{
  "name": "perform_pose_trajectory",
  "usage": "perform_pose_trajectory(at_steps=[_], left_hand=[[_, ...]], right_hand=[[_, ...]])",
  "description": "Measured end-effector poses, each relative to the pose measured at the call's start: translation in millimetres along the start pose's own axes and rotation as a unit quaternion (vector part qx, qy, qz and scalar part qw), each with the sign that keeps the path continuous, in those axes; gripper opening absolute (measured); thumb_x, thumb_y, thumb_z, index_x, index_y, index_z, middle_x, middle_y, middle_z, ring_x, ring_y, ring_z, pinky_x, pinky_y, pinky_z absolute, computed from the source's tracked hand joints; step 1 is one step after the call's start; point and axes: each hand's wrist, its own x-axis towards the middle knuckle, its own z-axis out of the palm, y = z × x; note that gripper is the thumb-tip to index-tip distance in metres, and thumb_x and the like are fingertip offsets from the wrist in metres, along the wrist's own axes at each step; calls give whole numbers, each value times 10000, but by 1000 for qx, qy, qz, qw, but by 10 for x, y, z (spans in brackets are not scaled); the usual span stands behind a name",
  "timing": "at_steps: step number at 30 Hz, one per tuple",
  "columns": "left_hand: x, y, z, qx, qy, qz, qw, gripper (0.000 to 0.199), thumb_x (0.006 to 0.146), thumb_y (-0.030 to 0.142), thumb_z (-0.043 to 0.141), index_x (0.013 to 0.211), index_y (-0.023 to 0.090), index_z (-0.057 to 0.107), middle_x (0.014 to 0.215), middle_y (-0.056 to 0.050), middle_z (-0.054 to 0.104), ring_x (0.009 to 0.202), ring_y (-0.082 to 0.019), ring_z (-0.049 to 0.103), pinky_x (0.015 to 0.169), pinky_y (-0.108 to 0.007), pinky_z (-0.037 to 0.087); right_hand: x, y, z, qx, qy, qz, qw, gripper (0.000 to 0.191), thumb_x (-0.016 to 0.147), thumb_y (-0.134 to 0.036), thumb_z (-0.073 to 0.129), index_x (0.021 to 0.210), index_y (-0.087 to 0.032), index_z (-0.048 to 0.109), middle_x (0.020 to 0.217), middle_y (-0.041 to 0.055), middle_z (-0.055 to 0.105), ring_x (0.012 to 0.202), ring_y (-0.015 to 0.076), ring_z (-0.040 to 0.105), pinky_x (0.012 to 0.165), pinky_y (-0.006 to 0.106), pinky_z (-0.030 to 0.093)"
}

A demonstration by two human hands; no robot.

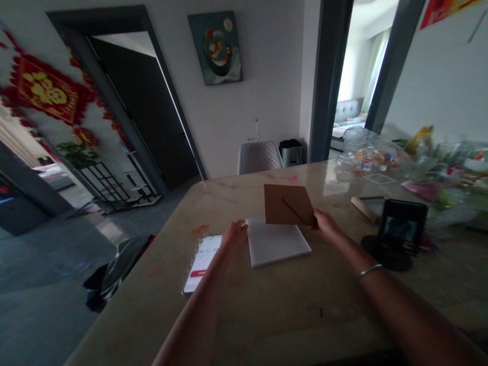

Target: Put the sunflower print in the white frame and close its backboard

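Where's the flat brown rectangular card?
Head view, just right of centre: the brown card is in the right hand, partly hiding the pale rectangular pad.

A flat brown board (278, 208), roughly rectangular, with a thin dark strip (292, 208) slanting across its face, overlaps the far edge of a whitish, flat rectangular panel (276, 246). The panel lies on the marbled tabletop (267, 310).

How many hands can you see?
2. The left hand is at the far left corner of the flat white item; the right hand holds the brown card by its right side. No others show.
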Motion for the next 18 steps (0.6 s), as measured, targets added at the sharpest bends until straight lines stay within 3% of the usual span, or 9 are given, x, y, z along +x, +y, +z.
perform_pose_trajectory(at_steps=[5,11,18], left_hand=[[10,15,-66,-33,50,-25,998,320,808,241,341,786,148,646,852,-103,653,760,-158,588,652,-234,394],[-5,31,-91,-125,108,-8,986,271,800,256,390,878,175,637,924,-68,653,832,-149,582,717,-230,398],[-183,-12,47,-210,49,-46,975,277,781,250,440,988,152,595,986,-71,639,827,-137,595,710,-221,436]], right_hand=[[-92,-35,74,1,-33,1,999,132,745,-244,404,746,-188,524,697,12,570,531,103,508,355,164,370],[-228,-158,142,39,-63,25,997,167,744,-185,374,773,-185,539,669,7,568,507,91,494,354,153,351],[-210,-121,97,-11,-60,10,998,197,734,-245,387,844,-202,545,867,44,611,647,131,560,414,191,425]])
